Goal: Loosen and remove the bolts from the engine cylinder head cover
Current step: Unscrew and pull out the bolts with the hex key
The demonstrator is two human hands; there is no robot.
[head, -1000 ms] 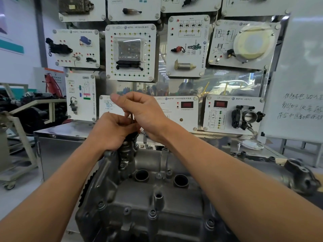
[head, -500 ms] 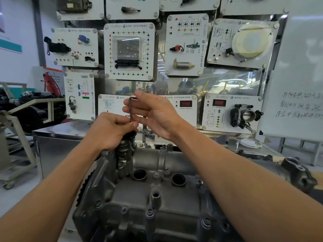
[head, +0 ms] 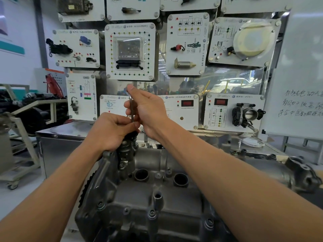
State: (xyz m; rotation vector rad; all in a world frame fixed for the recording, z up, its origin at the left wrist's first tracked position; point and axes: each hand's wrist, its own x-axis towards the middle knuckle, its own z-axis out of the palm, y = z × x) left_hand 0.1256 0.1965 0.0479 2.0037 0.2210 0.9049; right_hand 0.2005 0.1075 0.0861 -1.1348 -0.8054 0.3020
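**Hex key being worked on a far-corner bolt**

A slim hex key [head: 131,106] is held upright by both hands. Its upper part is clasped by the right hand [head: 148,110], with fingers curled round it and the thumb raised at the top. The lower shaft is pinched between thumb and forefinger of the left hand [head: 111,131], whose heel rests against the dark fitting [head: 126,151] directly below the grip. The key's tip and the bolt it meets are hidden under the left hand, so seating cannot be confirmed.

Below and nearer than the grip, the cylinder head cover [head: 157,198] is spread out, with two open plug wells [head: 141,174] just under the hands. Several bolts [head: 151,213] are seen seated along its near edge, well apart from the grip.

The step in hand is judged to be the unscrewing of one far-corner bolt, with most of the task left. Next, the key should be kept square in the socket while it is spun, and the freed bolt lifted clear. Behind the grip, a board of training panels [head: 130,51] is mounted.
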